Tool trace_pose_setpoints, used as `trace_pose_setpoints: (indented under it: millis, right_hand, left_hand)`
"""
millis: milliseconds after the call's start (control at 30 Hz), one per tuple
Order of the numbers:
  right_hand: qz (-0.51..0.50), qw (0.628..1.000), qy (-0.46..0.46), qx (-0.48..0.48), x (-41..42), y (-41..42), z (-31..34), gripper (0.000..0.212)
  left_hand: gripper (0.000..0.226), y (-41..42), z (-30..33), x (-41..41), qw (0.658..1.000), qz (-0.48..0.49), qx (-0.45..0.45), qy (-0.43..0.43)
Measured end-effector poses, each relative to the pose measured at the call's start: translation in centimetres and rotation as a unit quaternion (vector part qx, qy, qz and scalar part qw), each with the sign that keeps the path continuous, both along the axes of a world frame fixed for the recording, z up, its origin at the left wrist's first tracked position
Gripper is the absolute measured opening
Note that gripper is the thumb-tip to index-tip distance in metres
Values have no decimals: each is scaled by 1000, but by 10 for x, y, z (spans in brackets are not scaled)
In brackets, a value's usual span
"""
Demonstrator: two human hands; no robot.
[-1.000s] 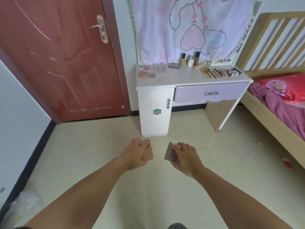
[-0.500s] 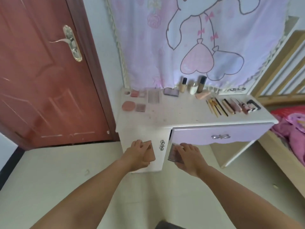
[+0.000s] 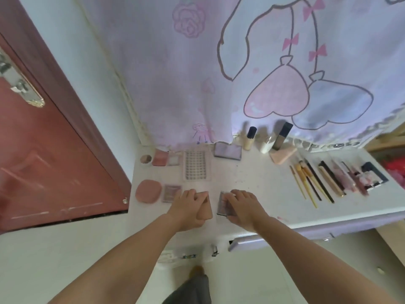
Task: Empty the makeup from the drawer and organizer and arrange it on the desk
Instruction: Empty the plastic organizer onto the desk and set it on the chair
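Observation:
My left hand (image 3: pixel 188 210) grips a pink compact (image 3: pixel 206 210) just above the front of the white desk (image 3: pixel 252 185). My right hand (image 3: pixel 243 207) holds a small mauve eyeshadow palette (image 3: pixel 221 204) beside it, low over the desktop. Makeup lies spread on the desk: a round pink puff (image 3: pixel 148 190), a small palette (image 3: pixel 171 192), a lash tray (image 3: pixel 195 165), a grey palette (image 3: pixel 227 150), bottles (image 3: pixel 251 138) at the back, and brushes and pencils (image 3: pixel 313 183) in a row on the right. The lilac drawer (image 3: pixel 285 236) below looks nearly closed.
A red door (image 3: pixel 43 161) stands to the left of the desk. A pink cartoon curtain (image 3: pixel 241 69) hangs behind it. A wooden bed frame (image 3: pixel 388 137) is at the right edge. Pale floor tiles (image 3: pixel 65 260) lie below.
I have walked up to the desk from across the room. Both hands, still holding the compact and the palette, now hover over the desk's front area instead of the floor.

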State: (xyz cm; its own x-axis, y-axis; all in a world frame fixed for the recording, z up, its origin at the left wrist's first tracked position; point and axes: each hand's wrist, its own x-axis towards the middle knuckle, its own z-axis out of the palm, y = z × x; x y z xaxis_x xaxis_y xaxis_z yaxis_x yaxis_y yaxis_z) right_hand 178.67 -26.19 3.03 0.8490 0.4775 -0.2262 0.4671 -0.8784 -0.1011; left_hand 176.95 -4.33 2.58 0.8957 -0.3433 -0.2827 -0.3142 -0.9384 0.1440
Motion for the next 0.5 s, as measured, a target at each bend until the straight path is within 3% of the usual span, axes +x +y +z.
trace_pose_setpoints:
  millis: [233,500]
  right_hand:
    - [-39,997,72,2,51,12,-18,64]
    - [-73,992,99,22,50,5,-19,70]
  left_hand:
    - [82,11,-21,50,998,-48,24,21]
    - [81,10,-17,56,997,-77,6,-29]
